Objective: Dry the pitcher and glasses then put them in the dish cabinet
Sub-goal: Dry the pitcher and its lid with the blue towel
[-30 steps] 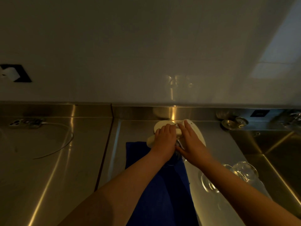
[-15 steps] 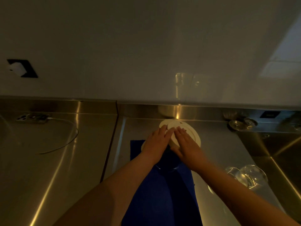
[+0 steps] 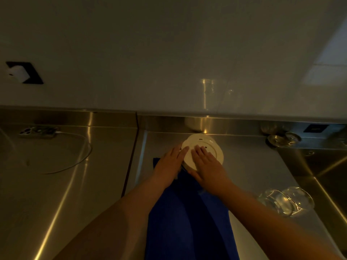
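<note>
Steel worktop [image 3: 253, 166] under your flat, uncurled hands, left [image 3: 169, 166] and right [image 3: 206, 166], both pressing the white lid [image 3: 208, 147] onto the pitcher standing on the blue cloth [image 3: 187, 212], where uneven pressure could tip it toward the glasses [image 3: 285, 201] nearby.

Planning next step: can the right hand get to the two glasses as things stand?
Probably yes. The right hand lies flat on the white lid; the glasses lie on bare counter on its side, nothing between.
</note>
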